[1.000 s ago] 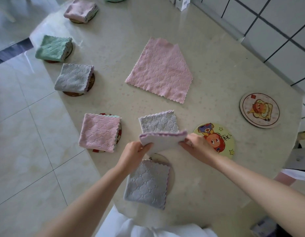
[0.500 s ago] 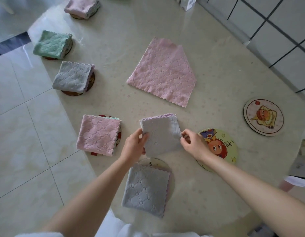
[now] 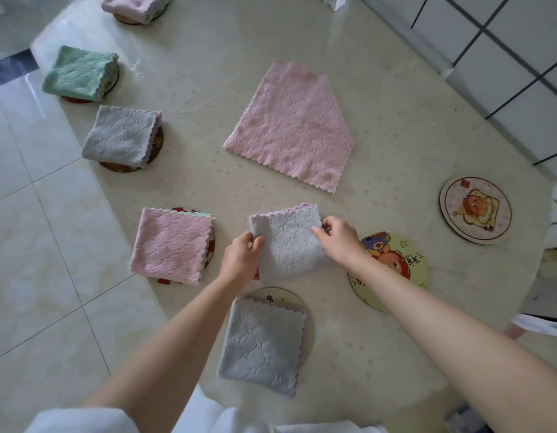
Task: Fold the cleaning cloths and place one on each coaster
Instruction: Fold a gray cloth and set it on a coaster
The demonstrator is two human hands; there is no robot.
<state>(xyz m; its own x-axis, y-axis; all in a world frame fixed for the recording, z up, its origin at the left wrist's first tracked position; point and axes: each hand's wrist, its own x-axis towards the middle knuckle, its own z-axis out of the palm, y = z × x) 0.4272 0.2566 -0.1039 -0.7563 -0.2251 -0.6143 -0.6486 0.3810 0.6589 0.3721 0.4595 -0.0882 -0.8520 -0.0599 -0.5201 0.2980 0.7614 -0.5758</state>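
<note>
A left hand [image 3: 241, 259] and right hand [image 3: 339, 239] pinch opposite edges of a folded grey cloth [image 3: 289, 245] on the table [image 3: 396, 135], just beside a bare yellow cartoon coaster [image 3: 402, 257]. Keeping the layers pinched together and level should land it squarely, edges aligned.

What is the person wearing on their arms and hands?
Nothing on the hands: the left hand and the right hand have no gloves, and no rings show. The left forearm and right forearm are bare too, with no watch or bracelet at the wrists. Only some white clothing shows along the bottom edge of the picture.
</note>
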